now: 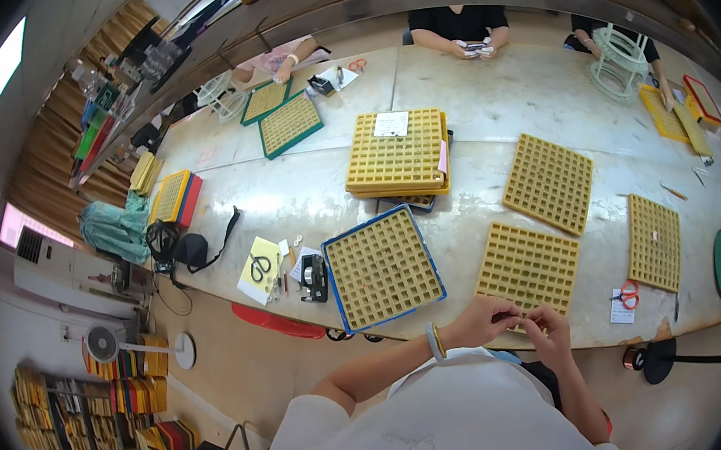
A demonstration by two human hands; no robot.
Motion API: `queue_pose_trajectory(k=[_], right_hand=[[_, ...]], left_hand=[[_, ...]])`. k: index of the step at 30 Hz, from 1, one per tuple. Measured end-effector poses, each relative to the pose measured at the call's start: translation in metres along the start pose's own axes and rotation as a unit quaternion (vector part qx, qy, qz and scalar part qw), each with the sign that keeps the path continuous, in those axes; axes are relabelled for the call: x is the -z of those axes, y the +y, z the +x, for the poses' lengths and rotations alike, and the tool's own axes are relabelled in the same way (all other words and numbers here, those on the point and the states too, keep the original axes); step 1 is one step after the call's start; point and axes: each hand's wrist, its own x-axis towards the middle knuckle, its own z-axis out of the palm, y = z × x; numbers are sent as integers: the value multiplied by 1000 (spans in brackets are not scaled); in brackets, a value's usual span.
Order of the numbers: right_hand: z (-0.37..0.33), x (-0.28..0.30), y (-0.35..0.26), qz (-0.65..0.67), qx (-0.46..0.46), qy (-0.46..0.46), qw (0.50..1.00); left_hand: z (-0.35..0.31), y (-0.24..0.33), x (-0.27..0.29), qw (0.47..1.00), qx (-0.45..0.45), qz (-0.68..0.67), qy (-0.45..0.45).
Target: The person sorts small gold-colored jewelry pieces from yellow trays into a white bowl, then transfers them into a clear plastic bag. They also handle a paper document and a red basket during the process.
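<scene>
My left hand [481, 321] and my right hand [549, 333] meet at the table's near edge, fingertips pinched close together. Whatever they hold, if anything, is too small to make out. A bracelet [435, 341] circles my left wrist. Directly beyond both hands lies a yellow grid tray [526, 265] with rows of square pockets, its near edge partly covered by them. Farther back is a similar yellow tray [549, 183]. Left of my hands lies a blue-edged grid tray [382, 267]. On the right rests another tray [654, 242] with a small pale piece on it.
Orange-handled scissors [629, 293] lie on a paper slip at right. A tape dispenser [313, 278] and dark scissors [260, 267] lie at left. Stacked yellow trays [395, 151] stand mid-table. Across the table, a person in black [458, 30] holds a phone-like object. An overhead shelf spans the back.
</scene>
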Motion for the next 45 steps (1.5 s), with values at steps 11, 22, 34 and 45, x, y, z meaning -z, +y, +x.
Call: queue_pose_trajectory(k=[11,22,34,45], right_hand=[[28,31,-10,244,-95,-58,963],[38,44,-12,179,50,-59,981],[45,54,-17,188,-90,-123,970],[57,63,30,433,-140,-69,888]], left_hand=[[31,27,16,992,60,106,13],[55,43,27,999,48,-16,12],[68,43,38,990,84,103,-42],[41,-13,63,920,-27,-376,-112]])
